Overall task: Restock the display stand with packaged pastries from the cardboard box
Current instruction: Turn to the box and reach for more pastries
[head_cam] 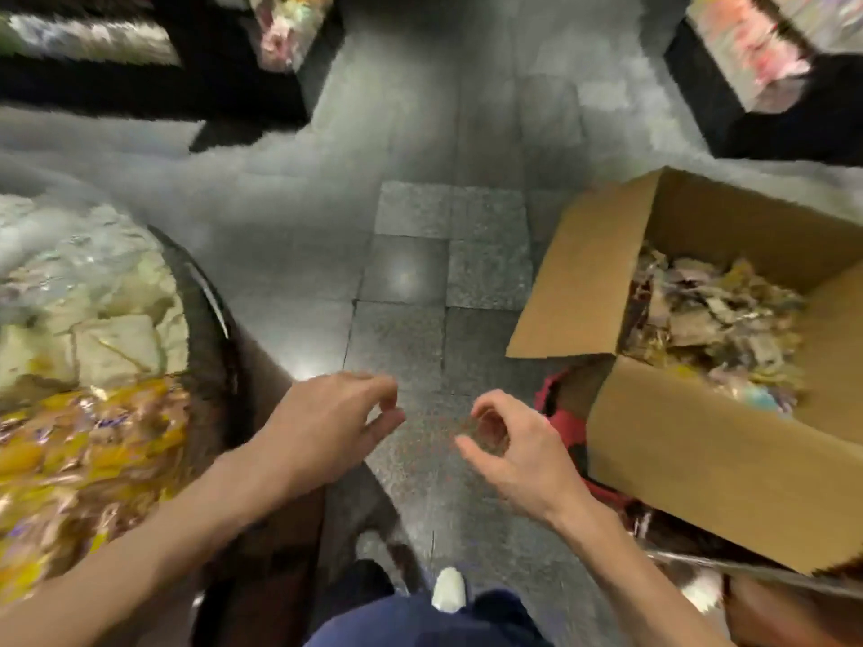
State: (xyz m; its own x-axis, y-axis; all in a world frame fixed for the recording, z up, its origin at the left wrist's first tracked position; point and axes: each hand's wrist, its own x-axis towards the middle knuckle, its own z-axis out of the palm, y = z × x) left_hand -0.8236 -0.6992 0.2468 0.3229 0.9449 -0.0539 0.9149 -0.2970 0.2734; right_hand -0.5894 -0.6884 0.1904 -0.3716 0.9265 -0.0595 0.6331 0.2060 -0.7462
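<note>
An open cardboard box (728, 464) stands at the right, its flaps up, filled with a jumble of packaged pastries (714, 319). At the left is the round display stand (219, 329), dark-rimmed, heaped with pale and yellow packaged pastries (93, 413). My left hand (336, 422) hovers over the floor just right of the stand, fingers loosely curled and holding nothing. My right hand (513, 450) hangs beside it, left of the box, fingers loosely curled and empty. The view is blurred by motion.
Grey tiled floor (420, 254) runs between stand and box. Dark shelving with colourful goods stands at the top left (285, 35) and top right (766, 53). A red object (567, 422) shows under the box. My shoe tip (449, 588) is at the bottom.
</note>
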